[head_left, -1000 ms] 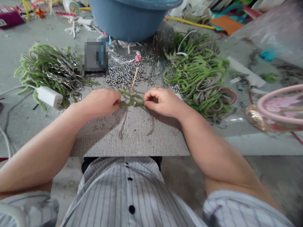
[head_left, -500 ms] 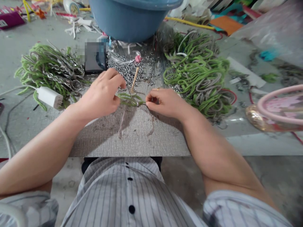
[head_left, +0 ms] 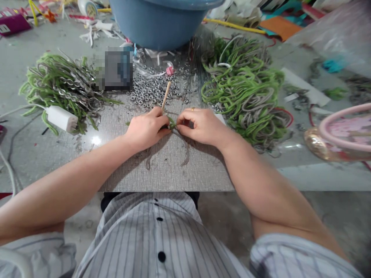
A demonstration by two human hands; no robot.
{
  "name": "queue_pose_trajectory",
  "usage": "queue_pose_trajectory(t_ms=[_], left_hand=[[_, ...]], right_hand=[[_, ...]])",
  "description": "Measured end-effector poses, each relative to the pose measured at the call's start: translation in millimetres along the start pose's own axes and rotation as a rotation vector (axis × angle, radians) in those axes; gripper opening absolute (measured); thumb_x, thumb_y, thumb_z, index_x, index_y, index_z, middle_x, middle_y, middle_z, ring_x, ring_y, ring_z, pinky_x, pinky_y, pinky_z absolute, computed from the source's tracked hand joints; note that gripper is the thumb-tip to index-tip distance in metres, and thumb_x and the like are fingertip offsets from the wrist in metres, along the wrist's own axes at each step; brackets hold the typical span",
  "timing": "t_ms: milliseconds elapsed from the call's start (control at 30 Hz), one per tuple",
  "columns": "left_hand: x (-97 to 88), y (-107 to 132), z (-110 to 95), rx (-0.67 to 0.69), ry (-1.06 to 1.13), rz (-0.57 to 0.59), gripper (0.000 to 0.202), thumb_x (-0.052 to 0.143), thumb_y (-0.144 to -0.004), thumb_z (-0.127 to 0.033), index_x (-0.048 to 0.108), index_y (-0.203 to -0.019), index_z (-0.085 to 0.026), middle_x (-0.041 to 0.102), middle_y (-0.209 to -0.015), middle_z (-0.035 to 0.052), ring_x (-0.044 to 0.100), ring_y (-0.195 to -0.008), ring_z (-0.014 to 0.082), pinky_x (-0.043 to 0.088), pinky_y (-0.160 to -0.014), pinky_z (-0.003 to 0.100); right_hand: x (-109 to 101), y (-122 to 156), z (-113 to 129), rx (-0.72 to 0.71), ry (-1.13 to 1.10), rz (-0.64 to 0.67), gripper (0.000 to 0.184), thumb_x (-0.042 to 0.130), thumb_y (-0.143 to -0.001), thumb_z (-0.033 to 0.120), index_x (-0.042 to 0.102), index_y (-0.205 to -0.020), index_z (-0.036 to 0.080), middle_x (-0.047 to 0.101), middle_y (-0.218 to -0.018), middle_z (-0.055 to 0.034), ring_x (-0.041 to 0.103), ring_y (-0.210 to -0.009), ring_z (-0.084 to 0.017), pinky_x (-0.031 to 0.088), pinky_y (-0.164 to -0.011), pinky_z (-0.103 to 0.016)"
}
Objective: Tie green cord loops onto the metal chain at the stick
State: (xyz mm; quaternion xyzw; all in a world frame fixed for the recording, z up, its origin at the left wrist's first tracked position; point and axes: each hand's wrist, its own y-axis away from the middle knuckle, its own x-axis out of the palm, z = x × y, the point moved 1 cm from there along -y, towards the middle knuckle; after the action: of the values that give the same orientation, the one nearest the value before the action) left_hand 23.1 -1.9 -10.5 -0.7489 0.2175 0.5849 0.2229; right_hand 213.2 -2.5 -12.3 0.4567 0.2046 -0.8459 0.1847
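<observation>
Green cord (head_left: 172, 124) pinched between left hand (head_left: 146, 129), right hand (head_left: 203, 126); bare board (head_left: 169, 174) below.

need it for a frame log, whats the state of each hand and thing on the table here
left hand: closed, pinching the green cord
right hand: closed, pinching the same cord
green cord: held between both hands, grey ends trailing on the board
metal rings: loose heap
wooden stick: lying on the metal rings
blue basin: upright
white charger: on its side, cable attached

Grey textured tabletop (head_left: 162, 173), concrete floor (head_left: 333, 210)
</observation>
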Motion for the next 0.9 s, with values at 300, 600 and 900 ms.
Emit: queue_pose_trajectory(t_ms=[300, 600, 900], left_hand=[[-0.7, 1.2, 2.9, -0.012, 0.04, -0.01, 0.024, 0.053, -0.088, -0.031, 0.068, -0.099, -0.017, 0.06, -0.105, 0.0083, 0.063, -0.087, 0.0191, 0.048, -0.062, 0.028], [-1.5, 3.5, 7.3, -0.003, 0.042, -0.025, 0.024, 0.051, -0.087, -0.029, 0.069, -0.097, -0.016, 0.059, -0.109, 0.0102, 0.063, -0.087, 0.02, 0.05, -0.062, 0.029], [-2.3, 2.8, 10.0, -0.005, 0.06, -0.023, 0.025, 0.053, -0.087, -0.031, 0.07, -0.099, -0.018, 0.059, -0.111, 0.0096, 0.063, -0.088, 0.0195, 0.052, -0.067, 0.03]], right_hand=[[-5.0, 1.8, -5.3, 0.22, 0.205, -0.08, 0.007, 0.053, -0.077, 0.019, 0.06, -0.075, 0.021, 0.064, -0.077, -0.0057, 0.056, -0.071, -0.02, 0.036, -0.066, -0.033], [-5.2, 5.4, -20.1, 0.32, 0.397, -0.201, 0.01, 0.056, -0.078, 0.022, 0.06, -0.069, 0.021, 0.061, -0.07, -0.0067, 0.048, -0.062, -0.018, 0.031, -0.055, -0.031], [-7.9, 5.5, -19.1, 0.419, 0.409, -0.191, 0.011, 0.055, -0.081, 0.023, 0.062, -0.073, 0.02, 0.059, -0.074, -0.0093, 0.056, -0.074, -0.025, 0.04, -0.067, -0.039]])
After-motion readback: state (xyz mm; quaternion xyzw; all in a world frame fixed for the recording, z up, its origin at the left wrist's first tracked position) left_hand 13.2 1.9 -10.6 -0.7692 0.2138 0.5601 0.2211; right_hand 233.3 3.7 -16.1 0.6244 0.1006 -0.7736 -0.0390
